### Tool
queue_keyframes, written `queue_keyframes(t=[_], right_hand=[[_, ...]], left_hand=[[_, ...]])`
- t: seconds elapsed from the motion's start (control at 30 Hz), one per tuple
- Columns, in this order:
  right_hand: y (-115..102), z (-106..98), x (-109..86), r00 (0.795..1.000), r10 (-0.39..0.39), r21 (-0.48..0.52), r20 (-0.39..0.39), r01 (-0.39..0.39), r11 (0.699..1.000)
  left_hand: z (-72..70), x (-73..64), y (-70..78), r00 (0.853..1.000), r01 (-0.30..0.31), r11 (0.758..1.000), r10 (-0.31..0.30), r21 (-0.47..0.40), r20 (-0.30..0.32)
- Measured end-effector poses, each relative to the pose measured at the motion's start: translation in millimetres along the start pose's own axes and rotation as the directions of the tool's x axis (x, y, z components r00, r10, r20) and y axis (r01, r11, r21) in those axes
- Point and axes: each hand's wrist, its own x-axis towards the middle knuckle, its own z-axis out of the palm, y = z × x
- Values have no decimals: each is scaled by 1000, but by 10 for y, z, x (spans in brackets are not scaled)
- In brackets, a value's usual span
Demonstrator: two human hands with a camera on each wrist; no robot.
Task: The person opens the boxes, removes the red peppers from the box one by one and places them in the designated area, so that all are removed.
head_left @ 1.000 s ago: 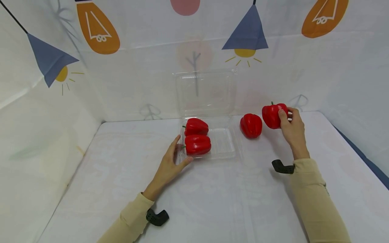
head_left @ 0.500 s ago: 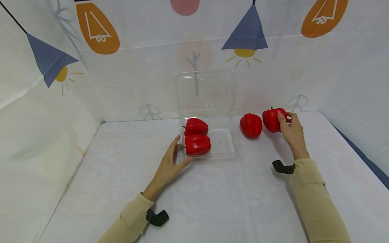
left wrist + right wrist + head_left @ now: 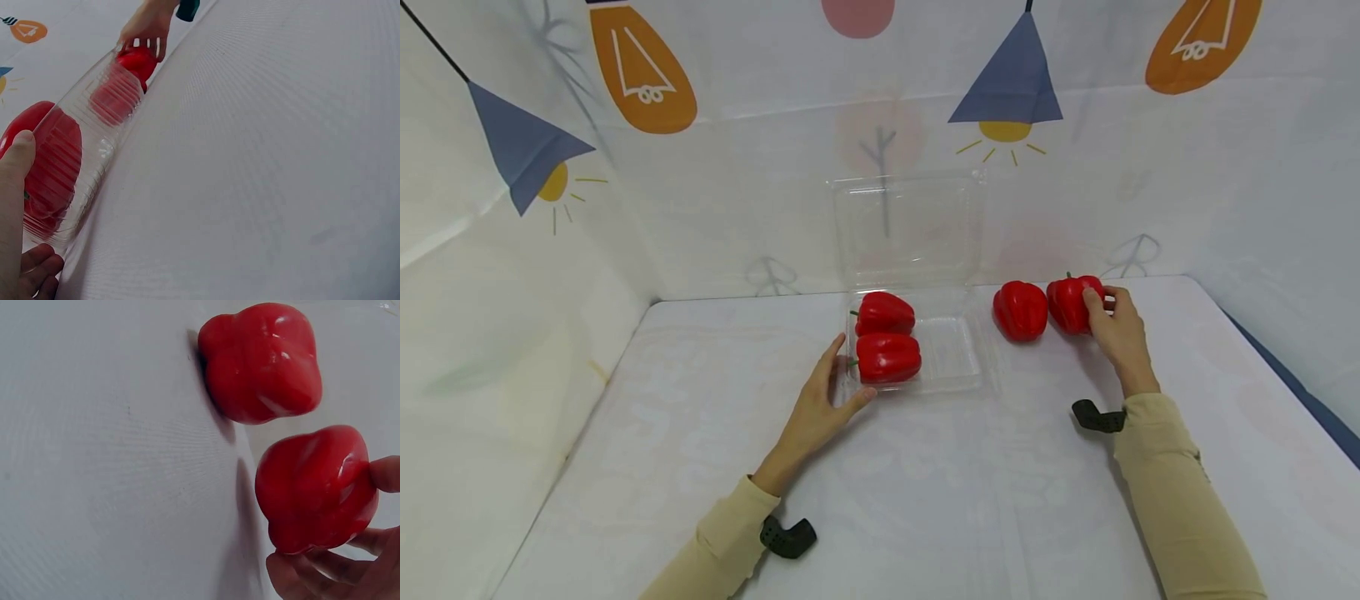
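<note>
My right hand [image 3: 1122, 337] grips a red bell pepper [image 3: 1067, 305] by its right side, thumb at the front and fingers behind. In the right wrist view this bell pepper [image 3: 315, 487] has its shadow beside it; whether it touches the table I cannot tell. Just left of it lies another red bell pepper [image 3: 1020, 312]. A clear plastic clamshell container [image 3: 951, 350] stands with its lid raised. Two red bell peppers lie on their sides in its left half, stems to the left. My left hand [image 3: 812, 412] rests spread at the container's front-left corner, thumb [image 3: 24, 147] against the front.
The container's clear lid [image 3: 910, 233] stands up in front of the printed backdrop cloth [image 3: 737, 183]. A white cloth covers the table [image 3: 925, 500]. Black curved pieces [image 3: 788, 537] stick out at both sleeves.
My right hand has lowered the bell pepper and brought it slightly left, closer to the pepper beside the container. The left hand and container have stayed in place.
</note>
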Motion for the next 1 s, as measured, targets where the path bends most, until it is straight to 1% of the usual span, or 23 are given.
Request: queue_keyframes(t=[0.33,0.5,0.77,1.0], right_hand=[[79,49,23,1000,4,-7,11,-4,1000],[100,59,32,1000,9,16,29,-10,1000],[151,63,42,997,-1,26,73,-1,1000],[165,55,38,997,-15,34,80,12,999]], left_hand=[[0,-6,-9,1000,-4,1000,4,2,0],[-8,1,4,1000,-7,1000,7,1,0],[-15,-1,10,1000,-1,1000,1,3,2],[-13,-6,-5,1000,0,1000,0,2,7]])
